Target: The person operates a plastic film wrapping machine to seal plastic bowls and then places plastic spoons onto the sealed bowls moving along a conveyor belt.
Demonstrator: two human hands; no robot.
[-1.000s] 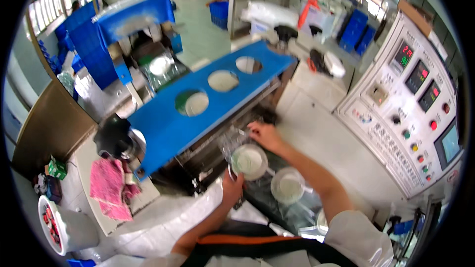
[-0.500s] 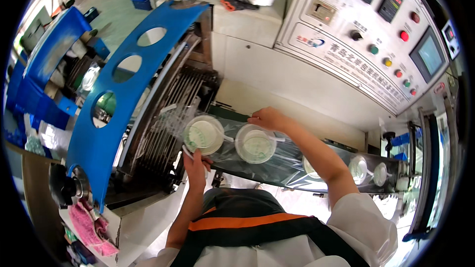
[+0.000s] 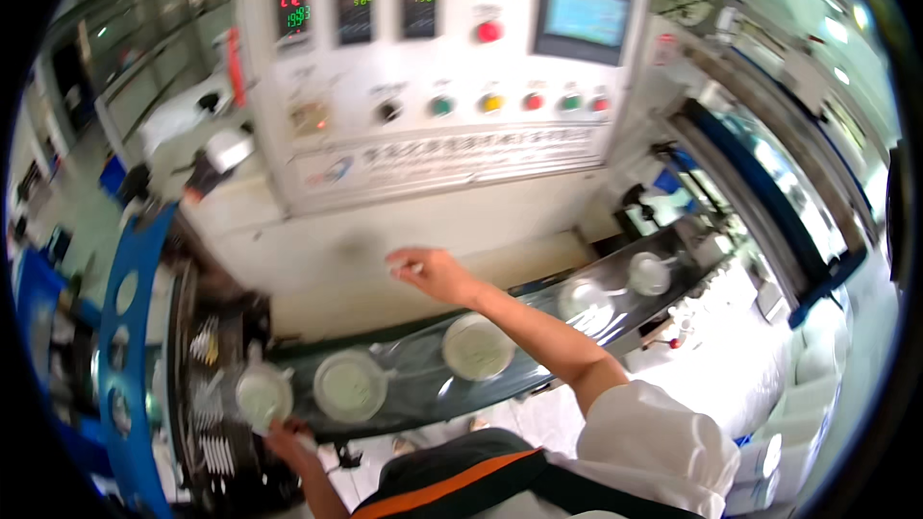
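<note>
A row of round white bowls under clear film lies along a dark conveyor belt (image 3: 409,361). My left hand (image 3: 291,440) grips the near edge of the leftmost bowl (image 3: 263,397), which has faint green print and sits at the belt's left end. Beside it to the right is a second bowl (image 3: 350,386), then a third bowl (image 3: 478,347). Above the belt's far edge, my right hand (image 3: 433,274) is raised with its fingers curled into a pinch. Whatever those fingertips may hold is too small and blurred to make out.
A control panel (image 3: 437,151) with displays, buttons and a screen stands behind the belt. A blue plate with round holes (image 3: 135,346) rises at the left, next to dark machinery. More bowls (image 3: 650,274) lie farther right, near a blue-edged frame (image 3: 769,202). White tubs (image 3: 803,404) stack at lower right.
My view has swung right and up toward the panel. My right hand has lifted off the film beside a bowl. My left hand stays at the leftmost bowl, which lies farther over the machine's left end.
</note>
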